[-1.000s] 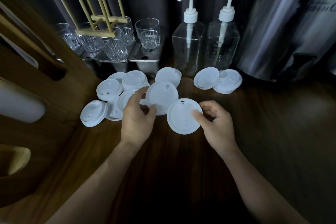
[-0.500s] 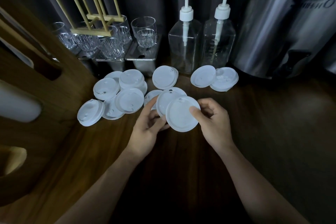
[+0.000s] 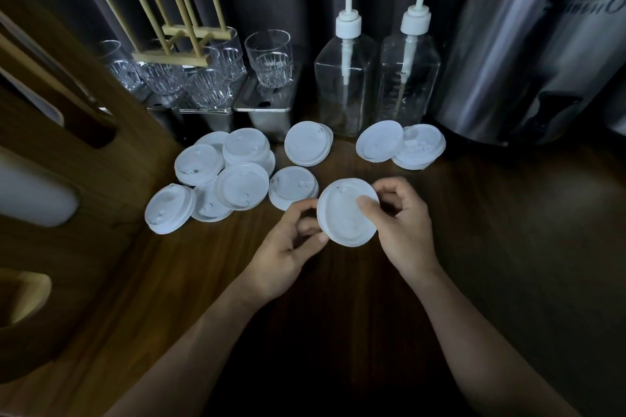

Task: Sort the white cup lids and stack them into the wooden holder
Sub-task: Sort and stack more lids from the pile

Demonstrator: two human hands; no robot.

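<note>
Both hands hold a small stack of white cup lids [image 3: 343, 213] above the wooden counter. My right hand [image 3: 401, 225] pinches its right rim, thumb on top. My left hand [image 3: 288, 247] pinches its lower left edge with curled fingers. Several more white lids lie loose on the counter: a cluster at the left [image 3: 220, 179], one [image 3: 293, 186] just behind my left hand, one [image 3: 308, 142] by the bottles and two [image 3: 399, 145] at the right. The wooden holder [image 3: 179, 34], a frame with upright dowels, stands at the back left on top of glasses.
Clear glasses [image 3: 269, 57] sit on metal containers [image 3: 267, 112] at the back. Two pump bottles [image 3: 345, 71] stand behind the lids. A large steel urn [image 3: 528, 54] fills the back right. A wooden dispenser cabinet [image 3: 67, 179] walls the left side.
My left hand brought its lid rightward and joined it under the lid in my right hand; the two now form one stack held by both hands.
</note>
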